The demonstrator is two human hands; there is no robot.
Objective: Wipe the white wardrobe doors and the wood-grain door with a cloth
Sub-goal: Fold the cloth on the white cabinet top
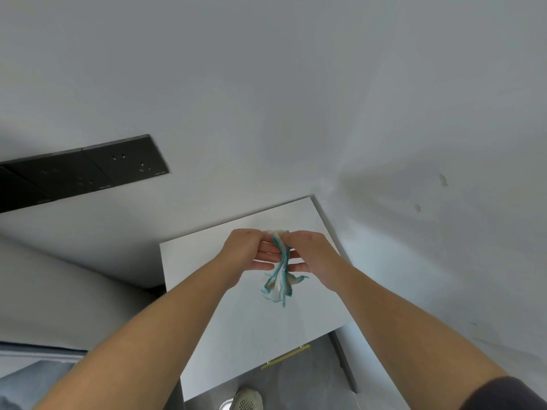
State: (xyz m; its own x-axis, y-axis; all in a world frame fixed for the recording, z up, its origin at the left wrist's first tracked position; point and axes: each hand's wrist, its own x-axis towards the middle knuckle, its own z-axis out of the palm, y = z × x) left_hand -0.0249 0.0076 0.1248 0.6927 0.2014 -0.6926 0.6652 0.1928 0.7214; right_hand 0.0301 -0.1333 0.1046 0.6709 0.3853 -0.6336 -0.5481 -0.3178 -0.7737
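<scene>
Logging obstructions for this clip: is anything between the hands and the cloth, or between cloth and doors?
Nothing does: the left hand and right hand both pinch the cloth, above a white cabinet top. No wardrobe or wood-grain door shows in view, so that path cannot be judged.

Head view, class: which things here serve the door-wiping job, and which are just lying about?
For the job: teal-edged cloth; left hand and right hand, both pinching it.
Just there: black wall sockets; white cabinet top; brass handle; shoe.
</scene>
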